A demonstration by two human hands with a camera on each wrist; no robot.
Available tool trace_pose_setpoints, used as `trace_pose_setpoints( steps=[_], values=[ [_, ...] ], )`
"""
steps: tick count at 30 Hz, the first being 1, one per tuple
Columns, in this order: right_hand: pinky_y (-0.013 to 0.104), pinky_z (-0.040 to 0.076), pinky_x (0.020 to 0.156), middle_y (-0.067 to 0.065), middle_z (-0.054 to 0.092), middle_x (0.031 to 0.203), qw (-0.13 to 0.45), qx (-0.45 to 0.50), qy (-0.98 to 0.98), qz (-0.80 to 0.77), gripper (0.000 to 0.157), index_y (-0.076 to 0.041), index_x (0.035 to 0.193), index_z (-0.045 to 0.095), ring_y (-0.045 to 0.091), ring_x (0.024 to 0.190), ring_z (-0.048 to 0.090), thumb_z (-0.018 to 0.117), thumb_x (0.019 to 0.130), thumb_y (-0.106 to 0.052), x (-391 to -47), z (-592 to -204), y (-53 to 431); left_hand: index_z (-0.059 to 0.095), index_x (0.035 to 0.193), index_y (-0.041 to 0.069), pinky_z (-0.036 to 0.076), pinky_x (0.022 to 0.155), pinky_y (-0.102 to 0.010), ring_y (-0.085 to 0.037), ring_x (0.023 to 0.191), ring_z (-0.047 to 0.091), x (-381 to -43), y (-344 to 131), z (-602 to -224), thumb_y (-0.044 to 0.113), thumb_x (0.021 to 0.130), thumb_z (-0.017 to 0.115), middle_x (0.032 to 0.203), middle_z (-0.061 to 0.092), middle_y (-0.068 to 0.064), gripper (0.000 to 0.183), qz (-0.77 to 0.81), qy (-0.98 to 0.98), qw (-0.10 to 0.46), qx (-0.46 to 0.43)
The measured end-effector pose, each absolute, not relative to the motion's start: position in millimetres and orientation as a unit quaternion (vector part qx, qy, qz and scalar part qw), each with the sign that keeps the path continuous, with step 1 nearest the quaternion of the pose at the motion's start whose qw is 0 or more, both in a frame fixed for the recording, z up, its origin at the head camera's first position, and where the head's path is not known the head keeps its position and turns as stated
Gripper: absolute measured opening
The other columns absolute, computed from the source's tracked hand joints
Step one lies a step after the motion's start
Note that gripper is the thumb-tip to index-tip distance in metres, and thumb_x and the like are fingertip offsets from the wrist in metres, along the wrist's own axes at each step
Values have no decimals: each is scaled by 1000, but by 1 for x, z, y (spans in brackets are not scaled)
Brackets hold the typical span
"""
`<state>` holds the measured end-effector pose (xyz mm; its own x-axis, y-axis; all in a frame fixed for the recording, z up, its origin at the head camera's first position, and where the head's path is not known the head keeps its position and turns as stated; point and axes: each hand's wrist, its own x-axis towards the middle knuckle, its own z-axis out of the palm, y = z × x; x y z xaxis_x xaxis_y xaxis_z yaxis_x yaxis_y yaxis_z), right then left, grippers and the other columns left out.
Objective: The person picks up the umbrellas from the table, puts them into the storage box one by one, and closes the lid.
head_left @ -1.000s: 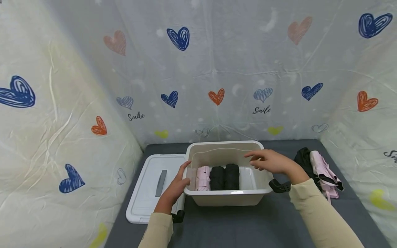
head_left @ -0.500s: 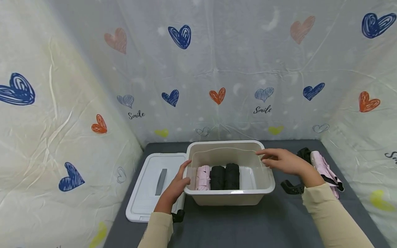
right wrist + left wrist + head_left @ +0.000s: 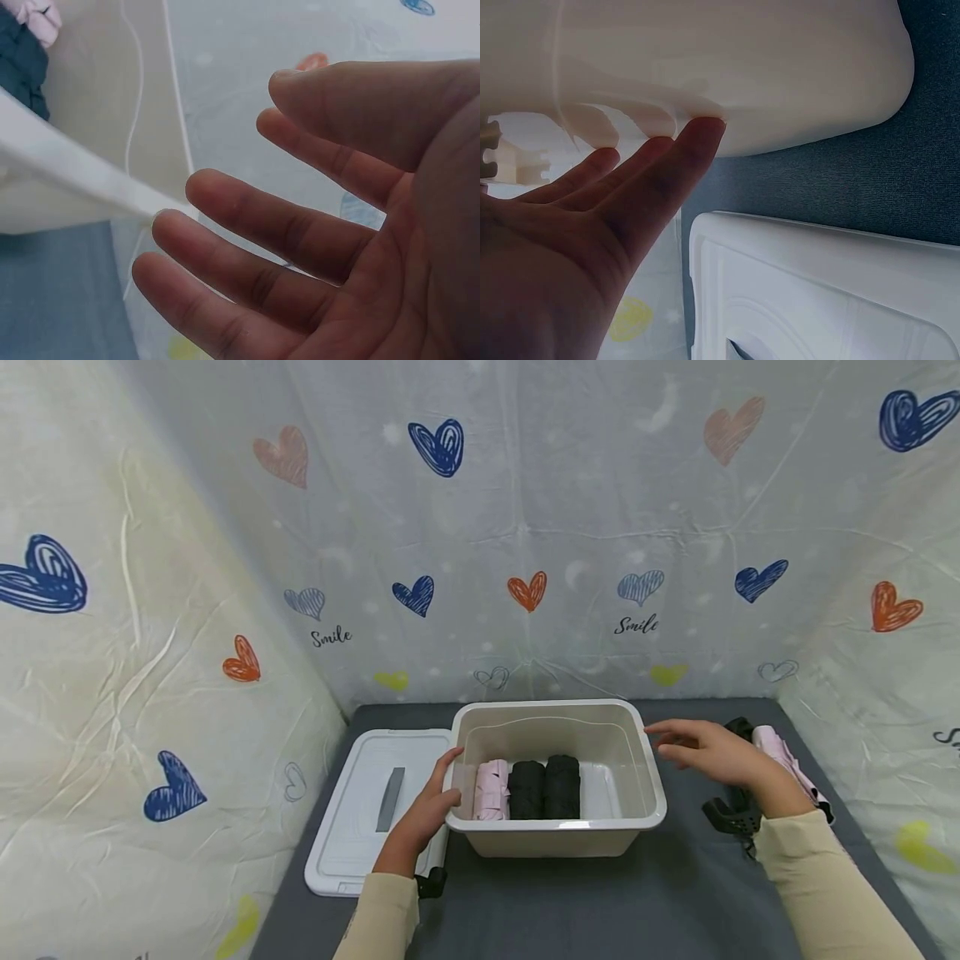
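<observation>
My left hand (image 3: 423,814) rests against the left side of a beige storage bin (image 3: 547,839). In the left wrist view its straight fingers (image 3: 667,172) touch the bin's outer wall. Inside the bin, a pink rolled bundle (image 3: 491,789) and two black rolled bundles (image 3: 527,791) stand side by side at the left and middle; they look like folded umbrellas. My right hand (image 3: 712,752) hovers just outside the bin's right rim, its fingers (image 3: 225,285) spread and loosely bent, holding nothing.
Left of the bin lies a white lid (image 3: 360,852) with a grey handle. At the right, a pink bundle with black lining (image 3: 776,747) and a black bundle (image 3: 738,727) are partly hidden by the right arm. A heart-printed curtain (image 3: 480,527) encloses the grey table (image 3: 570,910).
My right hand has moved right, from over the bin's inside to outside its right rim. The left hand, the bin and its bundles have stayed put.
</observation>
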<state>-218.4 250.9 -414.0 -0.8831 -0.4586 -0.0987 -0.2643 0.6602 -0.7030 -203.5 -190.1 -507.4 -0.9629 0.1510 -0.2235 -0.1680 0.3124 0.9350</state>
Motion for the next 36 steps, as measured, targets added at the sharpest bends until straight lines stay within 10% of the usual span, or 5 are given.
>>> trace_pose_setpoints(
  steps=[36],
  values=[
    [59,44,91,31,47,137,85,-124,940,-307,59,-5,148,36,49,122,48,47,100,-38,-219,-444,311,21,152,27,34,101,-59,-38,132,32,-188,-185,-480,1,82,42,158,18,-16,78,587,799,135,4]
  ],
)
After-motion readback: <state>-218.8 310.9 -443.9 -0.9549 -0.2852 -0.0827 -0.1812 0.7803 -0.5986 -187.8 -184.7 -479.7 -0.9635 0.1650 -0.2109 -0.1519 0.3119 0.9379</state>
